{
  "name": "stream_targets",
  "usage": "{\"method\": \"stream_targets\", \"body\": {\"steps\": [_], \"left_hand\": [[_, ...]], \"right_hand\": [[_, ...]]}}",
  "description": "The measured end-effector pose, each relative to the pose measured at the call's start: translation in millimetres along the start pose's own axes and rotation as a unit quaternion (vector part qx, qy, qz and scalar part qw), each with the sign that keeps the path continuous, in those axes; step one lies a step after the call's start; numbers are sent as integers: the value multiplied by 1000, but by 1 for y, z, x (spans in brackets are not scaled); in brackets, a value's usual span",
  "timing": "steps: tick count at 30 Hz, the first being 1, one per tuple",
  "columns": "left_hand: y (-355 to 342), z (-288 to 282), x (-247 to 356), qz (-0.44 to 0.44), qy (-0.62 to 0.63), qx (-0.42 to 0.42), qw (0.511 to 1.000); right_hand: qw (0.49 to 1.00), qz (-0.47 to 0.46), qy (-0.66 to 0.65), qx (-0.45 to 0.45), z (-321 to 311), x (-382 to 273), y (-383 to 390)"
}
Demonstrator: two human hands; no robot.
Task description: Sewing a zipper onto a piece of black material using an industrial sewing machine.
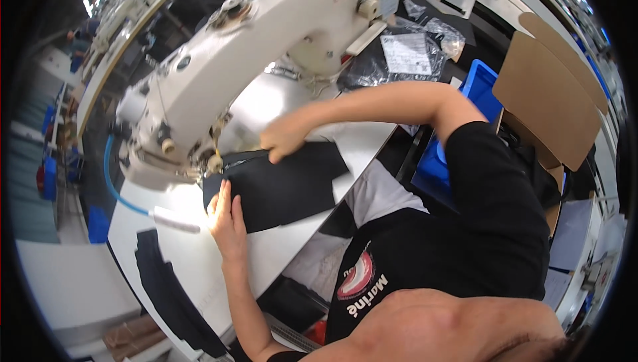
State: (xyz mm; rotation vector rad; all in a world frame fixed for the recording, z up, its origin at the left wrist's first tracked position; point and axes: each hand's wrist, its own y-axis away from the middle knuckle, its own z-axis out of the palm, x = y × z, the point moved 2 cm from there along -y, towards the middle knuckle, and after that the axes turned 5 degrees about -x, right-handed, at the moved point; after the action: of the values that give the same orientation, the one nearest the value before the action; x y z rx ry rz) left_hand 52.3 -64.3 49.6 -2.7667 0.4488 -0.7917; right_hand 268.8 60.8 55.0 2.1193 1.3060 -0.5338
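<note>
A black fabric piece lies flat on the white sewing table, its left end beneath the needle area of a white sewing machine. My left hand rests on the fabric's left edge, fingers stretched out and lying flat, close to the presser foot. Over the fabric's far edge is my right hand, its fingers curled closed and slightly smeared by motion. A blurred streak shows beside its fingertips; what they hold, if anything, I cannot make out.
A stack of dark fabric strips lies on the table's near left. A blue air hose ends in a white nozzle. To the right stand a blue bin and an open cardboard box. Plastic-wrapped packages lie behind my right arm.
</note>
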Motion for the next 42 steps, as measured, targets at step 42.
{"method": "stream_targets", "body": {"steps": [42], "left_hand": [[57, 46, 113, 201, -79, -119, 969]], "right_hand": [[700, -17, -713, 35, 53, -32, 87]]}}
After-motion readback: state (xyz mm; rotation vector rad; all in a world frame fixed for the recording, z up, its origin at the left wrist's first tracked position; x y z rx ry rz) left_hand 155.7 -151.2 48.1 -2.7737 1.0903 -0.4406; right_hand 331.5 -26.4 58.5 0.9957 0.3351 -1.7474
